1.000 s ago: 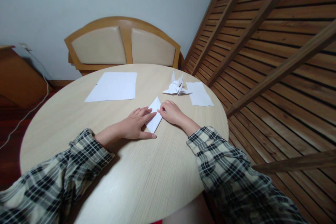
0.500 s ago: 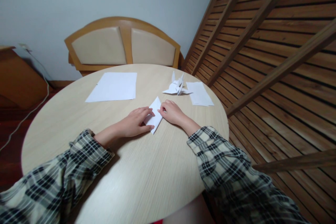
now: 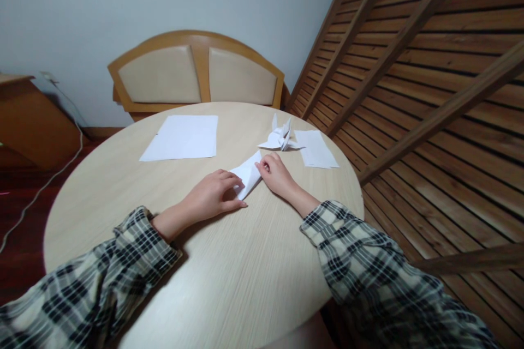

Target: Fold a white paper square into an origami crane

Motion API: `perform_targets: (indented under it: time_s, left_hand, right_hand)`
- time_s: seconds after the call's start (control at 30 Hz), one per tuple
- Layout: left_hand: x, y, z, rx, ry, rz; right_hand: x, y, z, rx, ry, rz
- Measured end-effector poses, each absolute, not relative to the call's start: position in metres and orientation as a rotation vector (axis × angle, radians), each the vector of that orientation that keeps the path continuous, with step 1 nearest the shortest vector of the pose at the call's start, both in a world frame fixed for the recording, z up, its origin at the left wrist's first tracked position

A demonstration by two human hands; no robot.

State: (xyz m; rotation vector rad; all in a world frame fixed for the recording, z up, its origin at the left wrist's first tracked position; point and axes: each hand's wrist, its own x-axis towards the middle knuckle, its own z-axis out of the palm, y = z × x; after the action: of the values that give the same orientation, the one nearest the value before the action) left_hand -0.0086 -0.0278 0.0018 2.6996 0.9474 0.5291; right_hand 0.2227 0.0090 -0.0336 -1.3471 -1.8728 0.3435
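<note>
A small folded white paper [image 3: 249,175] lies on the pale round table between my hands, its long side slanting up to the right. My right hand [image 3: 276,174] pinches the paper's right corner between thumb and curled fingers. At the paper's left lower side is my left hand [image 3: 215,193], thumb and fingers apart, the fingertips touching its edge. Just beyond my right hand stand folded white paper pieces [image 3: 280,137] with pointed tips.
A large white sheet stack [image 3: 182,137] lies at the table's back left. Smaller white sheets [image 3: 316,149] are at the right. A padded headboard [image 3: 198,73] stands behind the table [image 3: 229,283], and a slatted wooden panel [image 3: 421,92] rises at the right.
The folded paper has turned clockwise, its upper tip now further right, with my right hand still at its right corner. My left thumb is off the paper. The whole view has shifted slightly.
</note>
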Motion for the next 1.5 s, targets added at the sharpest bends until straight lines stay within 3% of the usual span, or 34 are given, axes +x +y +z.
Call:
perform_targets:
  time_s: [0.17, 0.37, 0.63, 1.5]
  left_hand:
    - [-0.010, -0.022, -0.006, 2.748, 0.915, 0.592]
    - [-0.014, -0.021, -0.010, 2.887, 0.837, 0.633]
    - [-0.010, -0.039, -0.007, 3.062, 0.962, 0.482]
    - [-0.021, -0.073, -0.015, 3.030, 0.937, 0.631]
  right_hand:
    - [0.237, -0.007, -0.016, -1.240, -2.077, 0.425]
    - [0.248, -0.029, 0.000, -1.297, -2.318, 0.151]
    - [0.232, -0.038, -0.007, -1.025, -2.580, 0.103]
    - [0.232, -0.042, -0.011, -1.026, -2.596, -0.012]
